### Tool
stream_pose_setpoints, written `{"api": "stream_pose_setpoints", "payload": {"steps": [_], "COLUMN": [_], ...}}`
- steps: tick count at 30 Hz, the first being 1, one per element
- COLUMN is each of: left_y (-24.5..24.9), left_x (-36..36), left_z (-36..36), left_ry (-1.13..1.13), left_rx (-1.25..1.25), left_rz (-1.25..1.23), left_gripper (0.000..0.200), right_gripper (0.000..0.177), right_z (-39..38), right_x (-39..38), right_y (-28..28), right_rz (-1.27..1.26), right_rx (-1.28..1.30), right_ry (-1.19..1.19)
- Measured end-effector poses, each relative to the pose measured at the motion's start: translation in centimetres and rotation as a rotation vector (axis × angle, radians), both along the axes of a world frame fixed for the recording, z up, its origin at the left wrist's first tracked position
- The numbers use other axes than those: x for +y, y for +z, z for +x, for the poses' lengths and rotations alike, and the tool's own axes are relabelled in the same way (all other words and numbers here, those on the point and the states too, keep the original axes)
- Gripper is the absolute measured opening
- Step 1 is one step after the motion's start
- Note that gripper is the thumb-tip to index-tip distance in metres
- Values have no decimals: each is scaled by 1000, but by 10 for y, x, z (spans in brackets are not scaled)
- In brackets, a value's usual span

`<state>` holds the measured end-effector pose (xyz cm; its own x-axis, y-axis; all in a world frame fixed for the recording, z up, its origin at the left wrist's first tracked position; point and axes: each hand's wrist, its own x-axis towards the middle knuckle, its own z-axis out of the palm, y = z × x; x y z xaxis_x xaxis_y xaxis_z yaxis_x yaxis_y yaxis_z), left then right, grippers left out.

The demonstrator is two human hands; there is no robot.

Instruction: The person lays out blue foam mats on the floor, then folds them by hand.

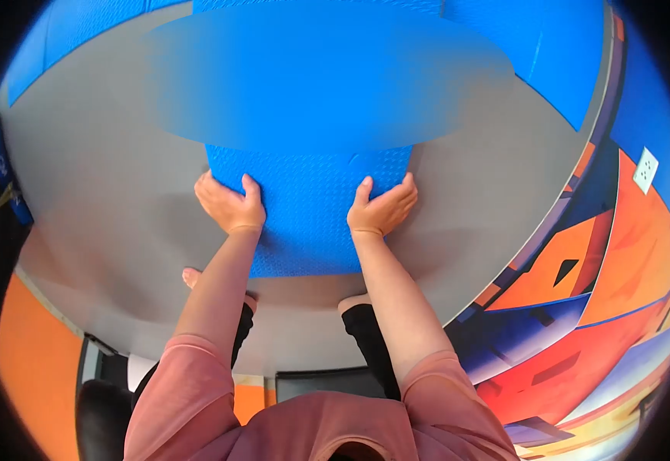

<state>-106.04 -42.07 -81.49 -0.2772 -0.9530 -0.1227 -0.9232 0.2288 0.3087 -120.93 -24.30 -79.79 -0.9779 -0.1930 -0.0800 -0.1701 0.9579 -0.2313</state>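
Observation:
A blue foam mat (pixel 304 230) with a raised pattern is in front of me in the head view, its near edge toward my feet. At its left edge, my left hand (pixel 231 203) grips the side, thumb on the upper face. My right hand (pixel 383 206) holds the opposite edge the same way, fingers around the side. Both arms reach straight forward, roughly level with each other. A blurred blue patch covers the mat's far part, so its far end is hidden.
Grey floor (pixel 104 192) surrounds the mat. More blue mats lie at the far left (pixel 89 38) and far right (pixel 562 69). A colourful painted wall (pixel 627 253) with a white socket (pixel 645 170) curves along the right. My bare foot (pixel 190 276) shows below my left hand.

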Motion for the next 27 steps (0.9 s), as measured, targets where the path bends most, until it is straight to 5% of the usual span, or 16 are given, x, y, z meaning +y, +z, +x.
{"api": "stream_pose_setpoints", "payload": {"steps": [27], "left_y": [8], "left_x": [2], "left_z": [-5], "left_ry": [-6], "left_rx": [-5], "left_rz": [-32], "left_gripper": [55], "right_gripper": [77], "right_z": [3], "right_x": [6], "right_y": [-6], "right_rz": [-8], "right_rx": [50], "right_ry": [4]}}
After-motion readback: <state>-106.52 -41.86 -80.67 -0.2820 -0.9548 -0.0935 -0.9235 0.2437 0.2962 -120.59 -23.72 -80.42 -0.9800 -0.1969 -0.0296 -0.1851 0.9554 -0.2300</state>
